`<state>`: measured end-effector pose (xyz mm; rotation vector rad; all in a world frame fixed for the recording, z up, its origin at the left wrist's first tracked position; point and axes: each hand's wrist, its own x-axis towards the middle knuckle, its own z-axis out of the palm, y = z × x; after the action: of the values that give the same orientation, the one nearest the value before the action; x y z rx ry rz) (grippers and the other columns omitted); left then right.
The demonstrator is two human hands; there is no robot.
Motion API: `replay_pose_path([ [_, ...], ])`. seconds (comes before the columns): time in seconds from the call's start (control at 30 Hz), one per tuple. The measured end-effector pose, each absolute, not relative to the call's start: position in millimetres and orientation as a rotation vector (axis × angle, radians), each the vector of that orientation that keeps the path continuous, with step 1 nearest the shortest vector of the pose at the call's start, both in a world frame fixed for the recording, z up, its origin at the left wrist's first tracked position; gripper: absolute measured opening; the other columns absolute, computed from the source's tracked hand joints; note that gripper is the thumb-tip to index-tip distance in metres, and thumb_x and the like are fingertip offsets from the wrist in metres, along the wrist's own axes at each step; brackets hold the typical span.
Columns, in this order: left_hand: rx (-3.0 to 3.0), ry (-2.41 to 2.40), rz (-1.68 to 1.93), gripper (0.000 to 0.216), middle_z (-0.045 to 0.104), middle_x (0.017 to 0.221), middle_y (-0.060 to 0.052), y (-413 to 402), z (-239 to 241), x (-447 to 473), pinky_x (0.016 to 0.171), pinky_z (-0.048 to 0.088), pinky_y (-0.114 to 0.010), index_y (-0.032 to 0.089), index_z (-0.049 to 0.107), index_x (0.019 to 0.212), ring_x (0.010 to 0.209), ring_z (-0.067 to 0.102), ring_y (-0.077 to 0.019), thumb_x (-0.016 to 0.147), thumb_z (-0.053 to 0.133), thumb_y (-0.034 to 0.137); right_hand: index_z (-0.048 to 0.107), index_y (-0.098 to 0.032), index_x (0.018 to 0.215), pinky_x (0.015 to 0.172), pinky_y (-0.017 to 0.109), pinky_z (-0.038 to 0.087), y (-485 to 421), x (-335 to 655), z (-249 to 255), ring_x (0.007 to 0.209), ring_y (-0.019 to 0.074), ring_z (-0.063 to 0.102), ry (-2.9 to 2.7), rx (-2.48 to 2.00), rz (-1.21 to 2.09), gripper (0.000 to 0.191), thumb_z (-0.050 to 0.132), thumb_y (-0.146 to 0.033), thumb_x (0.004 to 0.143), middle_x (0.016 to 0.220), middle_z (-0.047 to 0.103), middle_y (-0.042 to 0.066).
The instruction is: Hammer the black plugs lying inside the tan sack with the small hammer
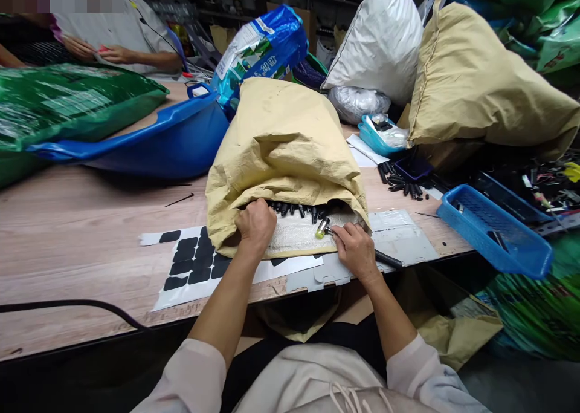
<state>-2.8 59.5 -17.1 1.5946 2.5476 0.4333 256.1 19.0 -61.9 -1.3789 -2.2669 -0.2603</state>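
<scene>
A yellow-brown paper sack lies on the table in front of me, its mouth towards me and its white woven lining showing. Several black cylindrical pieces rest inside the opening. At the left side of the mouth, my left hand is closed in a fist on the sack's edge. My right hand is closed around a small hammer at the right side of the mouth. The hammer has a silver and yellow-green head, and its black handle sticks out past my palm.
A white sheet with black rounded stickers lies partly under the sack. To the left stand a blue basin and a green bag. A blue basket and loose black parts are at right. Another person's hands work across the table.
</scene>
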Motion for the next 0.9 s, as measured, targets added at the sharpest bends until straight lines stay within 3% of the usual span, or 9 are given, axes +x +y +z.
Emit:
replay_pose_path([
  [0.23,1.706,2.469,0.135,0.030,0.071,0.122,-0.023,34,-4,-17,0.080,0.052,-0.047,0.014,0.076,0.110,0.106,0.069,-0.0425,0.092,0.052,0.018,0.074,-0.023,0.118,0.077,0.033,0.042,18,255,-61,0.089,0.0227,0.056,-2.274,-1.384,-0.257,0.024,0.057,-0.022,0.101,0.094,0.068,0.006],
  [0.37,1.809,2.225,0.038,0.027,0.073,0.114,-0.016,20,-3,-19,0.078,0.052,-0.042,0.020,0.079,0.104,0.103,0.069,-0.0389,0.085,0.060,0.017,0.074,-0.024,0.118,0.077,0.033,0.041,18,254,-61,0.089,0.0226,0.056,-2.276,-1.386,-0.246,0.024,0.058,-0.022,0.101,0.094,0.067,0.006],
  [0.57,2.105,1.695,0.504,0.020,0.068,0.099,-0.009,22,-31,2,0.091,0.050,-0.038,0.020,0.078,0.102,0.105,0.064,-0.0292,0.088,0.067,0.031,0.074,-0.024,0.118,0.078,0.033,0.042,18,254,-60,0.090,0.0228,0.056,-2.270,-1.388,-0.242,0.024,0.057,-0.023,0.102,0.094,0.067,0.006],
  [0.7,2.059,1.539,0.710,0.019,0.068,0.091,-0.005,33,-49,8,0.089,0.049,-0.038,0.023,0.078,0.099,0.096,0.062,-0.0261,0.085,0.070,0.033,0.074,-0.024,0.119,0.078,0.034,0.043,18,255,-61,0.090,0.0230,0.056,-2.277,-1.391,-0.252,0.025,0.057,-0.023,0.102,0.094,0.068,0.006],
  [0.9,1.917,1.489,0.890,0.017,0.072,0.096,-0.004,36,-59,3,0.090,0.049,-0.037,0.022,0.073,0.091,0.097,0.064,-0.0245,0.079,0.078,0.032,0.075,-0.024,0.120,0.079,0.032,0.045,22,260,-62,0.088,0.0220,0.059,-2.305,-1.377,-0.249,0.026,0.054,-0.025,0.104,0.093,0.069,0.006],
])
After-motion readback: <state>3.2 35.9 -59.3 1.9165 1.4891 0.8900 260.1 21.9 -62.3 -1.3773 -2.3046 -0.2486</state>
